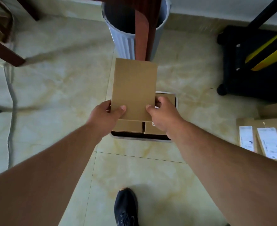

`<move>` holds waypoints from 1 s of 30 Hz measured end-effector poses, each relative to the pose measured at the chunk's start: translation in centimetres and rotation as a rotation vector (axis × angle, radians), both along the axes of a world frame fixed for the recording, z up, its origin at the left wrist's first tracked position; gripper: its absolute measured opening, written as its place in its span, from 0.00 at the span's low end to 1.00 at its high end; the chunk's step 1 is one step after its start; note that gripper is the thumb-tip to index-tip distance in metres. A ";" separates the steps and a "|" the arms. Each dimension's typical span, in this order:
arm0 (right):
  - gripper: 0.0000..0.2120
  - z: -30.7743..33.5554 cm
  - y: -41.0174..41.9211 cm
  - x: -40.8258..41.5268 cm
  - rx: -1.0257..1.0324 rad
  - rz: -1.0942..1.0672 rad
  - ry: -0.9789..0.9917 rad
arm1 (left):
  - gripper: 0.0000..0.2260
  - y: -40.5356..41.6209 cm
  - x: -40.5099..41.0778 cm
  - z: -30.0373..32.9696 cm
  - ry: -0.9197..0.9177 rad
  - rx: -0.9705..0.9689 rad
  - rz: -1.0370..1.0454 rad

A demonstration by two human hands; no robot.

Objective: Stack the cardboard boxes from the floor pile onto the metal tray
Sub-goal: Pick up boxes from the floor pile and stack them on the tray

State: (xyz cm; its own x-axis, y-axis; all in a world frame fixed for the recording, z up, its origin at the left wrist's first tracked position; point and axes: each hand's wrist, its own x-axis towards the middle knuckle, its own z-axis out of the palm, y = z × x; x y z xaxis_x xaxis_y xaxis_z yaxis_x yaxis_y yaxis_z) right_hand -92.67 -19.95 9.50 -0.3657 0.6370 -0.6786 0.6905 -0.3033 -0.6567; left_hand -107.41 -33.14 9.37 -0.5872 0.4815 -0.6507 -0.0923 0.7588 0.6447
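Note:
A plain brown cardboard box point(134, 88) is held over the metal tray point(141, 139) on the floor. My left hand point(106, 116) grips its near left corner, thumb on top. My right hand point(164, 115) grips its near right corner the same way. Below it, two smaller cardboard boxes point(128, 126) lie side by side in the tray, and another box edge point(167, 97) shows at the tray's far right. The held box hides most of the tray. More flat boxes with white labels point(263, 141) lie on the floor at the right.
A ribbed grey bin point(126, 44) and a wooden table leg point(142, 38) stand just beyond the tray. A black and yellow cart point(252, 62) is at the far right. A dark chair leg point(5, 51) and a cable point(10, 111) lie left. My black shoe point(126, 207) is below.

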 end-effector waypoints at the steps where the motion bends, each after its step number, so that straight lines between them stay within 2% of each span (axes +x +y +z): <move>1: 0.16 -0.5 0.0 -0.2 -0.012 -0.006 -0.002 | 0.17 0.0 -0.3 -0.5 -0.003 0.004 -0.005; 13: 0.17 -5.5 -1.4 -1.7 -0.069 0.051 -0.071 | 0.16 -1.8 -2.3 -5.6 -0.055 -0.059 -0.039; 30: 0.18 -7.5 -3.4 -1.2 -0.082 0.068 -0.136 | 0.19 -3.4 -1.5 -7.4 -0.083 -0.111 -0.015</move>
